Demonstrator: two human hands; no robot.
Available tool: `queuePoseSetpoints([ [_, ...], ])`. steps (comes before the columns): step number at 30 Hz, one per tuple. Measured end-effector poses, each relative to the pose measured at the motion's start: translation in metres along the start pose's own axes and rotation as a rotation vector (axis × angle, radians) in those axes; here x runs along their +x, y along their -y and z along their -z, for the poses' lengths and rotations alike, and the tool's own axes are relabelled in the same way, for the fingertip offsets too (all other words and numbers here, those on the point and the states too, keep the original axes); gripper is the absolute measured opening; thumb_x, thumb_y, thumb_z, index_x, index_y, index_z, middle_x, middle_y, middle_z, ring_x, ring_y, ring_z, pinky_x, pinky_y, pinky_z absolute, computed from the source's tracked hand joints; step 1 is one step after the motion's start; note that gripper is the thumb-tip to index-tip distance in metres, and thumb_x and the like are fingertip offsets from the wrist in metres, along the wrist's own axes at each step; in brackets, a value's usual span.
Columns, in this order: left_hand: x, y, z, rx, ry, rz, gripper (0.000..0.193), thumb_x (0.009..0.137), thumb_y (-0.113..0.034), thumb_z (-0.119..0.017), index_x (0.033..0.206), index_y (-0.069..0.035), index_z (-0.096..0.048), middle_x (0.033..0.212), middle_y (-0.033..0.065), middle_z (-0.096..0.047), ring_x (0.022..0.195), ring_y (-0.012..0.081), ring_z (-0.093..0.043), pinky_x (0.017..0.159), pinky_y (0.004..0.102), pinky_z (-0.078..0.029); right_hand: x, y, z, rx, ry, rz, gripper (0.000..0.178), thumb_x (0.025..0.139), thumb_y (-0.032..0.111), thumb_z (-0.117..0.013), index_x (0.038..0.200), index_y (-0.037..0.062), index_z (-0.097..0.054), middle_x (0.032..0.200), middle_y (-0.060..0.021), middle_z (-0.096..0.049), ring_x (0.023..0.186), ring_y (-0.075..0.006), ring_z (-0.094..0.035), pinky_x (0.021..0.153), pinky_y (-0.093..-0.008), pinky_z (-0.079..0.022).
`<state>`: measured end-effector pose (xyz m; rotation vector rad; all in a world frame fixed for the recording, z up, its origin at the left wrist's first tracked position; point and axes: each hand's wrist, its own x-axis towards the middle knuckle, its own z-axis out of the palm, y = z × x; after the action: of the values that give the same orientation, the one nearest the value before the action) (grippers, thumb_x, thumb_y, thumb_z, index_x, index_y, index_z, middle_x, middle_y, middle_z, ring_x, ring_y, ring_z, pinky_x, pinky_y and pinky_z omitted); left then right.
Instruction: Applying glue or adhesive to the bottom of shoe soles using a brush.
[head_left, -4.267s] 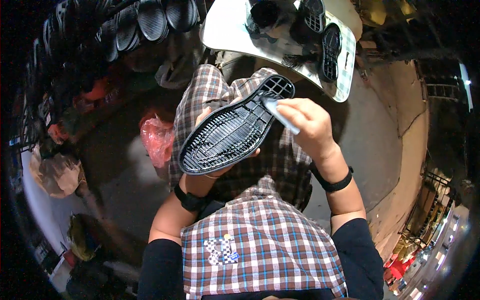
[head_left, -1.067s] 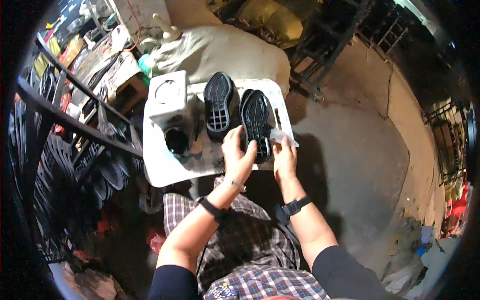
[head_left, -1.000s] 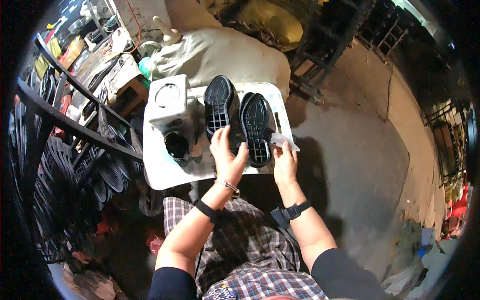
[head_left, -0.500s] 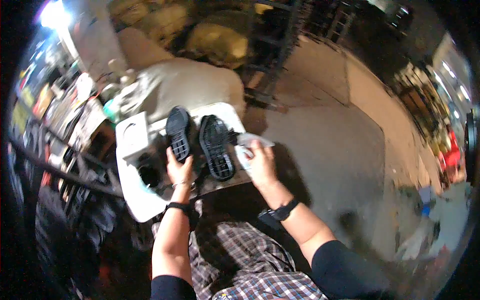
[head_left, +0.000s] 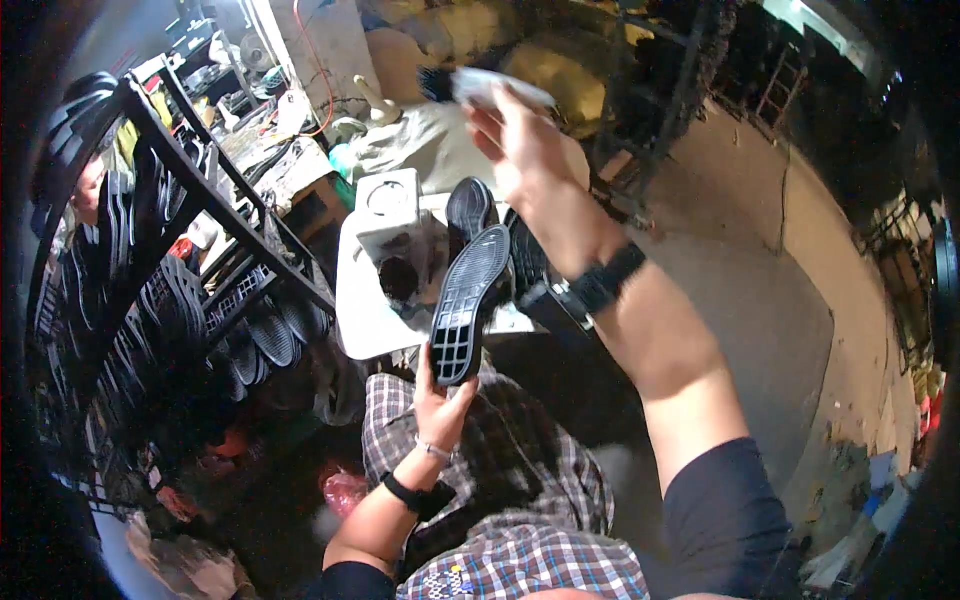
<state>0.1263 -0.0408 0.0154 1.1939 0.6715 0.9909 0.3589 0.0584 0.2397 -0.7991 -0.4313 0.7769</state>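
My left hand (head_left: 443, 408) grips the heel end of a black shoe sole (head_left: 474, 290), tilted up with its ribbed and gridded face towards me. My right hand (head_left: 530, 150) is raised ahead, closed on a brush (head_left: 497, 86) with a pale handle and dark bristles pointing left. Behind the held sole, another black sole (head_left: 470, 208) rests on the white tabletop (head_left: 365, 325). A further dark sole (head_left: 527, 258) lies beside it, partly covered by my right forearm.
A white box-like holder (head_left: 388, 205) with a round top and a dark round pot (head_left: 398, 278) stand on the tabletop's left. To the left, a black metal rack (head_left: 215, 195) carries several soles (head_left: 270, 335). A covered bulky form (head_left: 430, 145) sits beyond the table.
My left hand has lifted a sole off the tabletop and brought it nearer. My right hand has swung up and away with the brush. The view has turned left.
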Motion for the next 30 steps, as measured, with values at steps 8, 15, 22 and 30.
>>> queuePoseSetpoints([
  [8,-0.132,-0.032,0.066,0.177,-0.066,0.094,0.092,0.070,0.005,-0.065,0.150,-0.003,-0.019,0.121,0.0100,-0.053,0.095,0.0162,-0.059,0.074,0.0256,-0.051,-0.069,-0.061,0.022,-0.108,0.177,-0.018,0.022,0.096,0.026,-0.056,0.109,0.0090,-0.062,0.097,-0.0057,-0.068,0.081,-0.0138,-0.064,0.069,-0.0288,-0.052],
  [15,-0.199,-0.004,0.121,0.622,0.076,0.110,0.092,0.067,-0.008,-0.075,0.144,0.006,-0.027,0.138,0.0169,-0.040,0.124,0.0238,-0.044,0.105,0.0337,-0.035,-0.009,-0.043,0.230,-0.320,-0.604,0.066,0.016,0.095,0.023,-0.058,0.099,0.0073,-0.059,0.076,-0.0051,-0.065,0.051,-0.0129,-0.058,0.040,-0.0249,-0.045],
  [22,-0.165,-0.017,0.096,-0.001,0.006,0.429,0.082,0.087,-0.010,-0.064,0.151,-0.001,-0.013,0.132,0.0106,-0.046,0.110,0.0157,-0.049,0.094,0.0264,-0.040,0.052,-0.014,0.389,-1.025,-1.157,0.171,0.021,0.094,0.024,-0.060,0.099,0.0041,-0.063,0.077,-0.0067,-0.068,0.058,-0.0140,-0.065,0.043,-0.0263,-0.046],
  [30,-0.110,0.000,0.090,-0.116,0.165,0.617,0.060,0.088,-0.016,-0.065,0.141,-0.002,-0.040,0.118,0.0019,-0.059,0.095,0.0085,-0.056,0.083,0.0230,-0.045,-0.029,-0.085,0.217,-0.424,-0.251,-0.127,0.019,0.097,0.024,-0.057,0.105,0.0074,-0.057,0.092,-0.0048,-0.066,0.078,-0.0134,-0.065,0.061,-0.0248,-0.053],
])
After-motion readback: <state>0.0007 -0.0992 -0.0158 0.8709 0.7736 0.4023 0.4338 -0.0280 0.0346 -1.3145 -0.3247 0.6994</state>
